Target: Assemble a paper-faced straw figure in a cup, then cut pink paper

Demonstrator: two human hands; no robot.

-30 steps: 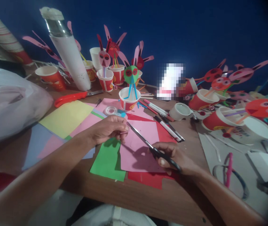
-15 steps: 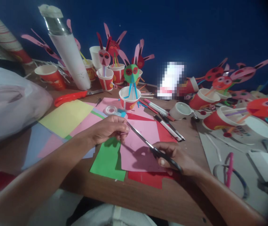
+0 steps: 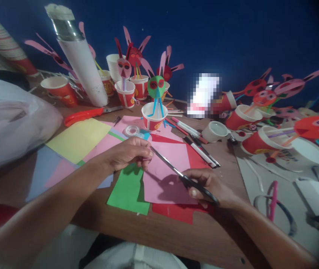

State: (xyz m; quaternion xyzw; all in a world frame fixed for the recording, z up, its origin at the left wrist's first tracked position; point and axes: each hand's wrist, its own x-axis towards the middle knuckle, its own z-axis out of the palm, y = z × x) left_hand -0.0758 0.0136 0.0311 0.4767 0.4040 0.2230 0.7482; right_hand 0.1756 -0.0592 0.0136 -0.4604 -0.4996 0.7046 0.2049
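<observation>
My right hand (image 3: pixel 208 185) is closed round the black handles of a pair of scissors (image 3: pixel 170 164). The long blades point up and left, and their tip meets the fingers of my left hand (image 3: pixel 133 153). That hand is pinched on a small piece of pink paper (image 3: pixel 146 159), mostly hidden by the fingers. Beneath both hands lies a pink sheet of paper (image 3: pixel 159 186), over red paper (image 3: pixel 173 213) and beside a green sheet (image 3: pixel 128 192). A paper cup (image 3: pixel 154 121) bearing a green paper face (image 3: pixel 156 87) stands just beyond the left hand.
Markers (image 3: pixel 200 151) and a small white cup (image 3: pixel 215 132) lie to the right. More decorated paper cups (image 3: pixel 250 140) stand beyond. At left are a plastic bag (image 3: pixel 14 123), a yellow sheet (image 3: pixel 79 140), a red-handled cutter (image 3: pixel 83 116) and a tall white flask (image 3: pixel 83 71).
Almost nothing differs. Both hands keep their places, with the scissor tip still at the left fingers; any shift is very slight.
</observation>
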